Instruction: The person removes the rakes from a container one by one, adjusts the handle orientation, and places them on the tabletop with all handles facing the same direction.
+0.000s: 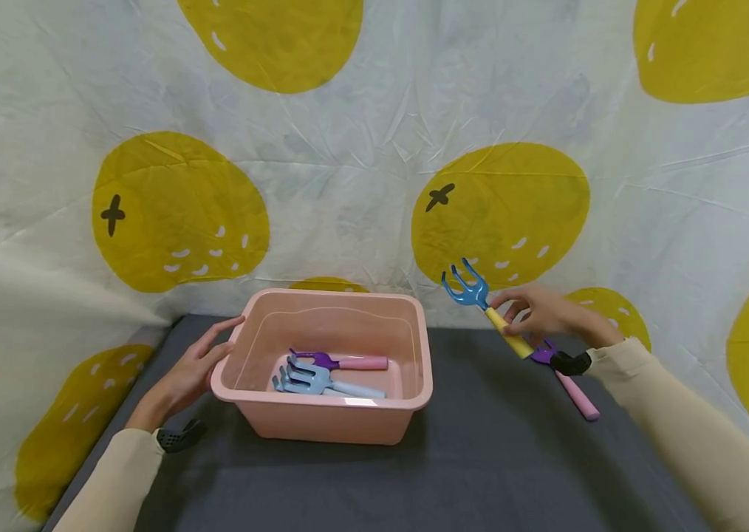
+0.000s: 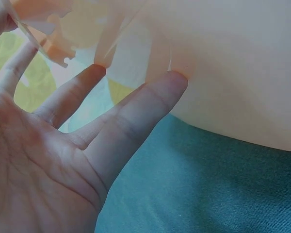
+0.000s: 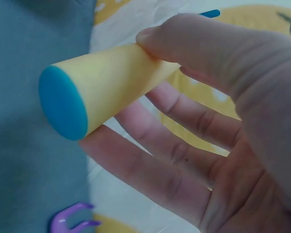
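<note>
My right hand (image 1: 541,314) holds a small hand fork (image 1: 470,290) up in the air, right of the tub. Its tines are blue, and thumb and fingers pinch the yellow handle (image 3: 109,85), whose blue end faces the right wrist camera. On the left, my left hand (image 1: 191,369) touches the side of a pink plastic tub (image 1: 324,421) near its rim. The left wrist view shows those fingers (image 2: 136,116) fairly straight against the tub's outer wall. Inside the tub lie a purple fork with a pink handle (image 1: 363,363) and light-blue forks (image 1: 308,378), partly overlapping.
Another purple fork with a pink handle (image 1: 577,395) lies on the dark grey table (image 1: 481,473), beneath my right wrist. Behind the table hangs a pale cloth (image 1: 348,207) printed with big yellow fruits. Black bands sit on both wrists.
</note>
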